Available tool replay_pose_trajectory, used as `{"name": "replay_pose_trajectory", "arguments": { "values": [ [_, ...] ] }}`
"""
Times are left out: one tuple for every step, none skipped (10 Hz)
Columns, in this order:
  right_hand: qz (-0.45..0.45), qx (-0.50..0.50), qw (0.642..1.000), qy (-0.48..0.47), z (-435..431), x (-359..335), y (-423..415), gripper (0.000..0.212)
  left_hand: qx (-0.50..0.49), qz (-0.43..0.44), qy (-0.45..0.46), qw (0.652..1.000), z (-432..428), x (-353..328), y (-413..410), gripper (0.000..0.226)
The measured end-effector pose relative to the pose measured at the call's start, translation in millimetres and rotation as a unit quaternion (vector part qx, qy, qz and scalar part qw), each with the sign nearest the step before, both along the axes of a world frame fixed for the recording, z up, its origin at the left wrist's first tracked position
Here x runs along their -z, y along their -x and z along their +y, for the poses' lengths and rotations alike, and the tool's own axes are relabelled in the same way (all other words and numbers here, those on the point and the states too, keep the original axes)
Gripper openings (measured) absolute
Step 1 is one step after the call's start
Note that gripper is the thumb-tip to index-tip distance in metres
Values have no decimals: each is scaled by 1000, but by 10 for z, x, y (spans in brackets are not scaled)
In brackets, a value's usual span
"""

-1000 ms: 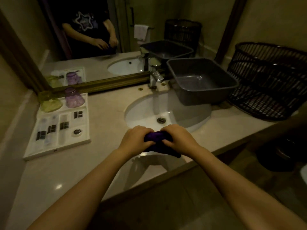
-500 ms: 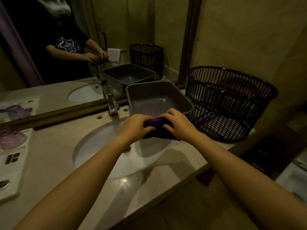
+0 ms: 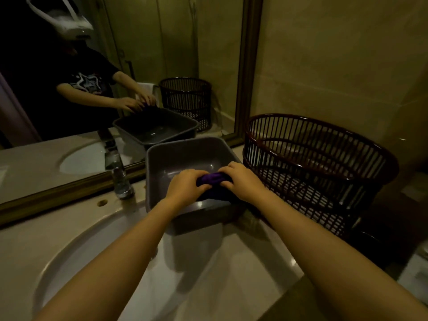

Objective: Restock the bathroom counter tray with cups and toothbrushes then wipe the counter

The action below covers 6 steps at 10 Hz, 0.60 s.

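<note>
Purple cloth (image 3: 214, 179) bunched between left hand (image 3: 186, 185) and right hand (image 3: 243, 179), both curled tight around it, held over the front part of the grey tub (image 3: 162, 163). Cloth's lower fold draped against the tub's front rim. Tub itself perched on the sink's (image 3: 92, 246) far right edge, faucet (image 3: 118, 174) just left of it, dark slatted basket (image 3: 324, 170) just right, mirror (image 3: 139, 66) behind.

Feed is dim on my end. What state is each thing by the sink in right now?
Cloth: bunched, gripped over the tub.
Left hand: closed on cloth.
Right hand: closed on cloth.
Tub: upright, overhanging the sink.
Basket: upright, beside the tub.
Tap: no water visible.
</note>
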State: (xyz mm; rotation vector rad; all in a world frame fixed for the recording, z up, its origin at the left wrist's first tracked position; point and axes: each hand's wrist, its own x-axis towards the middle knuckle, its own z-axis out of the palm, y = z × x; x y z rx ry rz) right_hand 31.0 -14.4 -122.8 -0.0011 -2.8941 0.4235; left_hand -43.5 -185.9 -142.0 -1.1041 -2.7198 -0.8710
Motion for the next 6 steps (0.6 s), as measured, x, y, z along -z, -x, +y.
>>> {"name": "replay_pose_trajectory", "arguments": {
  "values": [
    [-47, -19, 999, 9, 117, 164, 326, 34, -20, -34, 29, 999, 108, 170, 265, 26],
    [-85, -17, 996, 20, 182, 292, 576, 35, -44, -66, 63, 995, 206, 260, 455, 27],
    [-137, -16, 990, 14, 217, 421, 737, 36, -57, -96, 98, 989, 286, 364, 561, 31],
    [-223, -23, 974, -39, 236, 458, 808, 39, -46, -184, 173, 967, 338, 451, 633, 38],
    [-260, -23, 964, -41, 279, 490, 864, 47, -52, -234, 232, 943, 339, 468, 723, 53],
    [-226, -28, 974, -7, 298, 342, 866, 55, -100, -208, 226, 946, 359, 382, 801, 64]
  ]
}}
